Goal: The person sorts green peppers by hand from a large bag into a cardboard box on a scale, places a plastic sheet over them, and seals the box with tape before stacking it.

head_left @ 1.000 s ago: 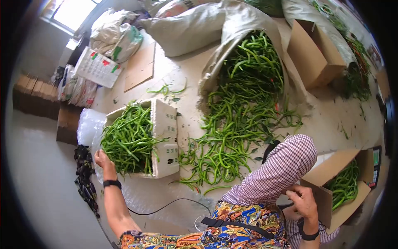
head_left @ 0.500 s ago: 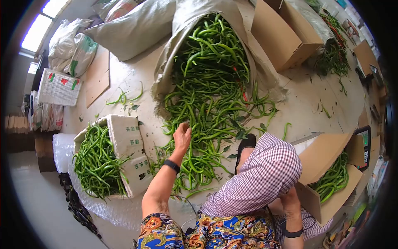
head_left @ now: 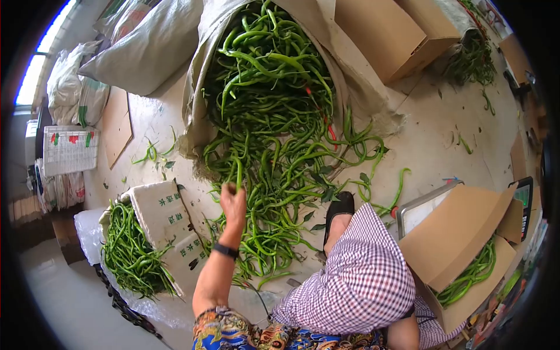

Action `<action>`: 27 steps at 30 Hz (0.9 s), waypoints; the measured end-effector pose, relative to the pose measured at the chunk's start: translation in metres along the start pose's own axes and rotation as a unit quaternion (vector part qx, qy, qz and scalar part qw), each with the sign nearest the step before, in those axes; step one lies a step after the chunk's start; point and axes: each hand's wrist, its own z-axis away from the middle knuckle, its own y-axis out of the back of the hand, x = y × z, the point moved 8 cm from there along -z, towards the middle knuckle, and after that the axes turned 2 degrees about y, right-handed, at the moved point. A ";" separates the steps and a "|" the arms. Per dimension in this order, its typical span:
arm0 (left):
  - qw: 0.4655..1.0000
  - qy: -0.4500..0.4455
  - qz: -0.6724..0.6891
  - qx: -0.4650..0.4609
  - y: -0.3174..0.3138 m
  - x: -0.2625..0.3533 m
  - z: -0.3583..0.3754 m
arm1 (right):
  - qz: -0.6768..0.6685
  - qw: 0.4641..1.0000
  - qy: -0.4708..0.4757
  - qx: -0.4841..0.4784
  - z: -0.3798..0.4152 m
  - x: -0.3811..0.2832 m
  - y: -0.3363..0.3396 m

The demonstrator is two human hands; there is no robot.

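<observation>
Head view: big grey sack [head_left: 201, 70] lying open on the floor [head_left: 431, 146], spilling a heap of green peppers [head_left: 274, 122]. Right of it, a cardboard box [head_left: 385, 29]; lower right, another open box [head_left: 461, 245] with peppers inside, beside a knee in checked trousers [head_left: 356, 280]. Lower left, a white foam crate [head_left: 166, 224] packed with peppers. Left hand [head_left: 232, 204] at the heap's near edge, fingers pinched on one green pepper [head_left: 238, 173] standing up from the grip. Right hand out of sight, state impossible to tell.
</observation>
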 end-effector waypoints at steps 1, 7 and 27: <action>0.992 0.042 0.092 -0.079 -0.007 -0.010 0.024 | -0.001 1.000 -0.002 -0.012 -0.007 0.000 -0.004; 0.980 -0.178 -0.067 -0.064 -0.033 0.055 0.046 | 0.022 0.997 0.011 -0.077 -0.035 -0.010 -0.017; 0.957 -0.050 0.179 -0.222 -0.085 0.117 0.025 | -0.053 0.998 -0.008 -0.017 -0.055 0.010 -0.001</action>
